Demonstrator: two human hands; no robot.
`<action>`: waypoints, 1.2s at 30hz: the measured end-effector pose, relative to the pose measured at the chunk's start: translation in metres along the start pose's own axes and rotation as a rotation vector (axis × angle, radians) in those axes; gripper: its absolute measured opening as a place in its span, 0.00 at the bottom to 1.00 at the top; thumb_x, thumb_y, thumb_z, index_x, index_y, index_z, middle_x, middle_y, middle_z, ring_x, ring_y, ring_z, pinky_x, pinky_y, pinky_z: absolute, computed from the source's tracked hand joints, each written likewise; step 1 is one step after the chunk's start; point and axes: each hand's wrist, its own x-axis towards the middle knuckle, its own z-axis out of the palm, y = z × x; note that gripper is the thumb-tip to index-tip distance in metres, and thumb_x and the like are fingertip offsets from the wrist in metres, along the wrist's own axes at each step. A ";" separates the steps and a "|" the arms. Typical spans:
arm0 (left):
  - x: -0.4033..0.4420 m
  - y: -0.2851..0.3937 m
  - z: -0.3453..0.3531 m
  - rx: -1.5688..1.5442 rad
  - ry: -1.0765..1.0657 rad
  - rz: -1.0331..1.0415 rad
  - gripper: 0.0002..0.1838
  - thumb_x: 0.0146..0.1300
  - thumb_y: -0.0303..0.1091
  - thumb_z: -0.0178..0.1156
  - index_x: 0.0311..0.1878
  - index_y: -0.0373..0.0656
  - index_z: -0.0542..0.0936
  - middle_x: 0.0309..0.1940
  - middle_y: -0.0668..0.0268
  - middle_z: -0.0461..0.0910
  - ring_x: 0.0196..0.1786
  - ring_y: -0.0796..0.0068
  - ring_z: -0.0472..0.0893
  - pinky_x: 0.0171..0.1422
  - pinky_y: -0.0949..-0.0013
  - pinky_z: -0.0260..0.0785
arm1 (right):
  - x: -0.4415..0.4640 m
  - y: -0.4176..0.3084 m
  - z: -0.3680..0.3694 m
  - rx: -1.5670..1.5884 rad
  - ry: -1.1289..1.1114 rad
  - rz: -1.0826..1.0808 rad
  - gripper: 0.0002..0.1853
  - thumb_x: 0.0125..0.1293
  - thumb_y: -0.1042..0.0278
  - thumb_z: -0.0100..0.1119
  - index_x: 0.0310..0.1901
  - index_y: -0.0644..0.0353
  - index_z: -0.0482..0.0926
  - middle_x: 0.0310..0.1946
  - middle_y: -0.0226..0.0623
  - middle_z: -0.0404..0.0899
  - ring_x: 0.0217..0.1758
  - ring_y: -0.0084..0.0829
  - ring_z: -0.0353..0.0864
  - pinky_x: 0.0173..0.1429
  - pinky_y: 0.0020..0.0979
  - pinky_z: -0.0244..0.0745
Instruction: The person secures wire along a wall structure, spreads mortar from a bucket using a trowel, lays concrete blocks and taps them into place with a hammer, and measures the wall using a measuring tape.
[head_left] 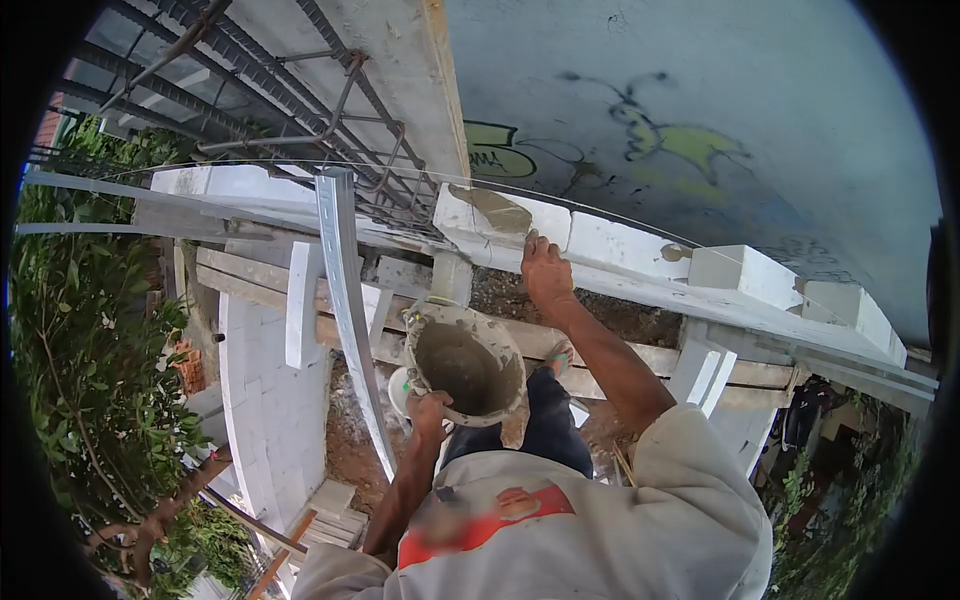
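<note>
My left hand (430, 412) grips the near-left rim of a mortar-caked bucket (466, 365), held in front of my body with grey mortar inside. My right hand (546, 270) is stretched forward to the wall, fingers closed at the edge of a white block (550, 222). A grey-brown patch of mortar (492, 210) covers part of the block's top, just beyond the fingertips. What those fingers hold, if anything, is too small to make out.
White blocks (735, 267) stand along the wall top to the right, beside a stretched string. Steel rebar (300, 100) rises at upper left. A metal channel (345, 270) leans left of the bucket. Wooden planks (625, 350) run below the wall; a painted wall (700, 120) stands behind.
</note>
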 end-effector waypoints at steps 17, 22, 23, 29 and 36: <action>0.035 0.109 0.059 -0.032 -0.004 -0.279 0.15 0.45 0.23 0.61 0.40 0.34 0.83 0.32 0.63 0.84 0.31 0.71 0.81 0.36 0.67 0.73 | -0.188 0.059 -0.055 0.212 -0.215 -0.141 0.15 0.66 0.67 0.64 0.52 0.64 0.81 0.40 0.49 0.86 0.44 0.50 0.91 0.43 0.49 0.87; 0.038 0.143 0.088 -0.130 -0.198 -0.175 0.25 0.41 0.18 0.60 0.49 0.32 0.83 0.40 0.67 0.85 0.38 0.75 0.81 0.44 0.72 0.72 | -0.211 0.004 -0.013 -0.057 -0.311 -0.273 0.10 0.61 0.69 0.66 0.43 0.61 0.86 0.37 0.43 0.86 0.38 0.43 0.89 0.41 0.46 0.84; 0.042 0.139 0.091 -0.123 -0.193 -0.174 0.25 0.41 0.18 0.60 0.49 0.32 0.83 0.40 0.67 0.85 0.38 0.75 0.81 0.44 0.72 0.72 | -0.219 0.003 -0.011 -0.050 -0.309 -0.277 0.10 0.61 0.69 0.66 0.43 0.61 0.86 0.37 0.43 0.86 0.38 0.43 0.89 0.41 0.46 0.84; 0.047 0.151 0.123 -0.141 -0.183 -0.159 0.19 0.42 0.16 0.60 0.43 0.31 0.82 0.34 0.61 0.84 0.32 0.70 0.81 0.37 0.66 0.75 | -0.242 0.022 -0.032 0.266 -0.534 -0.496 0.11 0.60 0.68 0.65 0.43 0.59 0.89 0.32 0.41 0.87 0.41 0.39 0.91 0.40 0.44 0.85; 0.046 0.134 0.104 -0.101 -0.144 -0.357 0.19 0.41 0.14 0.60 0.41 0.34 0.82 0.34 0.61 0.84 0.34 0.67 0.82 0.40 0.66 0.75 | -0.246 0.062 -0.031 1.235 -0.978 0.107 0.20 0.71 0.51 0.67 0.47 0.63 0.82 0.18 0.34 0.74 0.16 0.30 0.77 0.20 0.34 0.73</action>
